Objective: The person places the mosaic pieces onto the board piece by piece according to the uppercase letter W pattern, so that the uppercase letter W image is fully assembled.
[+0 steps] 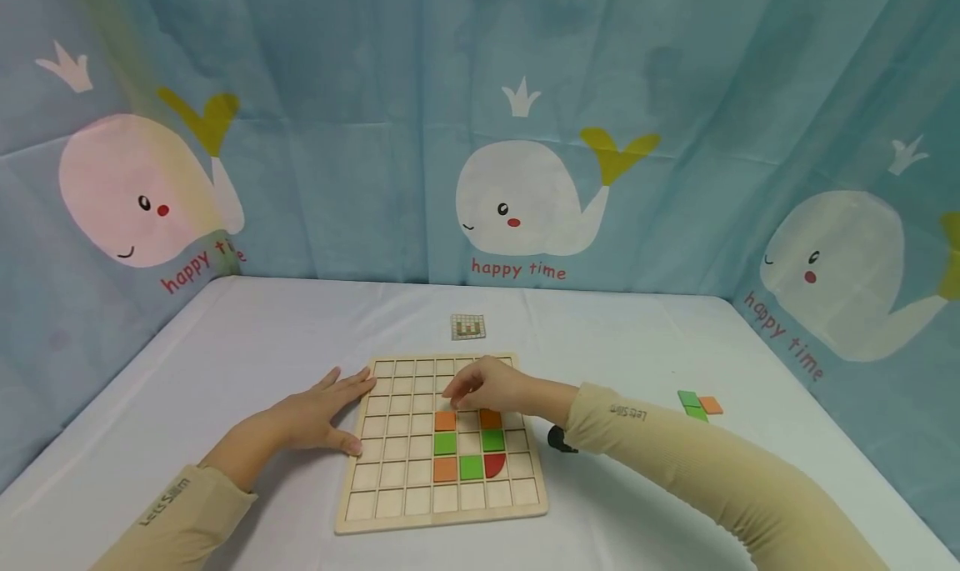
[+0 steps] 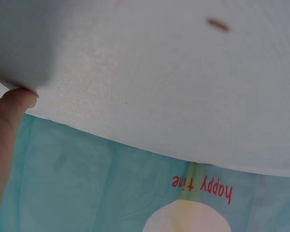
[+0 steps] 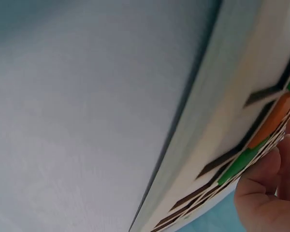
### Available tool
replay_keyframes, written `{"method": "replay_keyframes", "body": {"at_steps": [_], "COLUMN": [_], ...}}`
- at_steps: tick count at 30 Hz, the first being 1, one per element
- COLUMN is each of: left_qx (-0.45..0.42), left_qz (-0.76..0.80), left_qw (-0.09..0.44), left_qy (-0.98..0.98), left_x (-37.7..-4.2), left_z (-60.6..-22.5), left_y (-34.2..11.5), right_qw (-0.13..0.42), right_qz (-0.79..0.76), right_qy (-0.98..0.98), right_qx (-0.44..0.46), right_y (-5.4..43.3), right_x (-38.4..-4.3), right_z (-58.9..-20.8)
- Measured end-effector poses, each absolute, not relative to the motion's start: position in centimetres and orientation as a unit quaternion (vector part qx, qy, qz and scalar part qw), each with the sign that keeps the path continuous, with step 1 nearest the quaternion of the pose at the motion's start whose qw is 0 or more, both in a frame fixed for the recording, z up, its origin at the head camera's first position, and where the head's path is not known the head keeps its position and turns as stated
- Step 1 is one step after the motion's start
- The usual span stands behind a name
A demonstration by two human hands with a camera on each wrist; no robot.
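Observation:
A wooden grid board lies on the white table. Set into its cells are orange tiles, green tiles and a red quarter-round tile. My left hand rests at the board's left edge, fingers spread, with the thumb against that side. Over the upper middle of the board bends my right hand, its fingertips low, just above the left orange tile. I cannot tell whether they pinch a tile. The right wrist view shows a green tile in the board near those fingers.
A small pattern card lies behind the board. Off to the right are loose tiles, green ones and an orange one. A black object shows under the right wrist. The whale-print curtain hangs around the table.

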State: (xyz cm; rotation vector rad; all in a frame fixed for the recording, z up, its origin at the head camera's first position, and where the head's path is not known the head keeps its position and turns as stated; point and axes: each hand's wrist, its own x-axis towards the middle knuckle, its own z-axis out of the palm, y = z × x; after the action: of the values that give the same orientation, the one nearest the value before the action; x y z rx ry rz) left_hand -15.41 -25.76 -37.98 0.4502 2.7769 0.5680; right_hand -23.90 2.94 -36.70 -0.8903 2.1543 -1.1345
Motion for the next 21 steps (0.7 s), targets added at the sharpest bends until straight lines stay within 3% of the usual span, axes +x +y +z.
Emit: {"method": "replay_keyframes", "body": {"at_steps": [12,21], "left_qx": [0.155,0.157], "left_qz": [0.2,0.198], "left_qw": [0.136,0.134], "left_qy": [0.958,0.958], "left_x": [-15.4,-15.4], "left_z": [-38.0,-38.1], "left_y": [-25.8,-25.8], "right_qw": [0.283,0.252], "right_qz": [-0.427,-0.435], "right_qy": [0.789,0.804], "right_qx": [-0.339,-0.318], "right_y": [2.9,5.1], "right_x": [-23.5,-24.5], "right_z": [-36.7,-36.1]}}
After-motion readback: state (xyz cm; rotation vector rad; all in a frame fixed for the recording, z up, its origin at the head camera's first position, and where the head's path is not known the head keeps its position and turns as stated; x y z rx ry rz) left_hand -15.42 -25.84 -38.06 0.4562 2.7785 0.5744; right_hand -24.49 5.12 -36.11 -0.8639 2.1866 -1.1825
